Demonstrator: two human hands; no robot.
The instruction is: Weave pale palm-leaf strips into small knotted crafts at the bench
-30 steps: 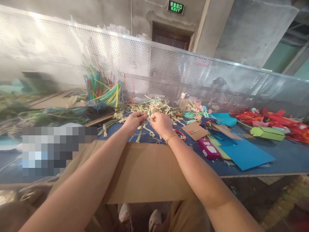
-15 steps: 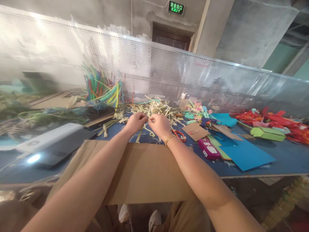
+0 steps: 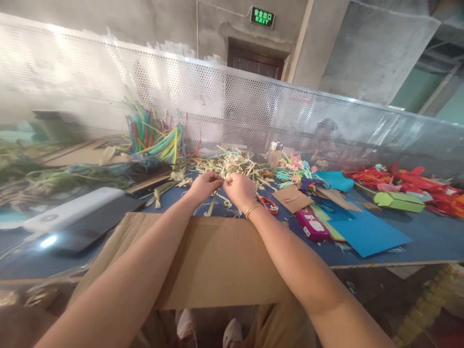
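Note:
My left hand and my right hand meet fingertip to fingertip over the blue table top. Both are closed in a pinch; whatever sits between the fingers is too small and hidden to name. Just behind them lies a heap of pale yellow-green strips. A loose pale strip lies below the hands, near the table's front edge. Red-handled scissors, partly covered by my right wrist, rest to the right. My forearms pass over a brown cardboard sheet above my lap.
Coloured pipe cleaners stand at the back left, near a white-and-black device with a bright light. To the right lie a purple box, blue sheets, a green paper box and red pieces. A perforated metal screen stands behind.
The fingertips of both hands have drawn slightly closer together. The camera view has shifted a little; the objects on the table stay where they were.

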